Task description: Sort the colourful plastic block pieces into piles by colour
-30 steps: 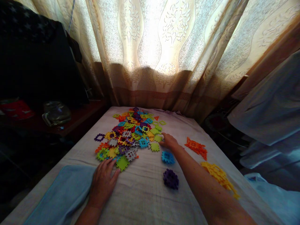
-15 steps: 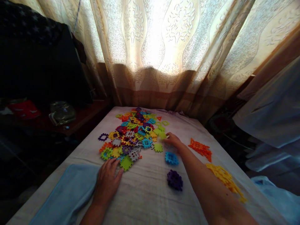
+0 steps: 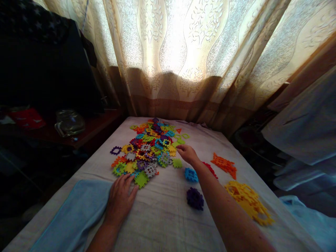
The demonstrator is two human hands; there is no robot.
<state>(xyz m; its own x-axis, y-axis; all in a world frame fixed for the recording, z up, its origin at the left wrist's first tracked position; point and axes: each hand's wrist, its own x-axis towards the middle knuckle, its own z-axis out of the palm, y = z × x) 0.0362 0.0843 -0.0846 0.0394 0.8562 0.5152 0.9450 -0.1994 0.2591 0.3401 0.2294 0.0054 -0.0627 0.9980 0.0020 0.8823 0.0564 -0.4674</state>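
Note:
My left hand (image 3: 123, 194) lies flat on the sheet with its fingers apart, its tips at the near edge of a heap of colourful plastic interlocking tiles (image 3: 146, 147). Close to those fingertips is a lime green square tile (image 3: 141, 179). My right hand (image 3: 187, 154) hovers at the heap's right side, thumb and fingers bent together; whatever they hold, if anything, is hidden. A loose lime green tile (image 3: 177, 163) sits just below it. Under the right forearm's left side are a blue tile stack (image 3: 191, 174) and a dark purple stack (image 3: 195, 198).
Right of my forearm lie red tiles (image 3: 210, 169), partly hidden, orange tiles (image 3: 224, 165) and yellow tiles (image 3: 249, 201). A light blue cloth (image 3: 75, 215) covers the bed's left side. A glass jar (image 3: 70, 123) stands on the side table. Curtains (image 3: 175, 52) hang behind.
My right hand has moved slightly left, towards the heap. A grey tile now shows over the blue one at the heap's right. Red tiles have come into sight beside my forearm. My left hand stays put.

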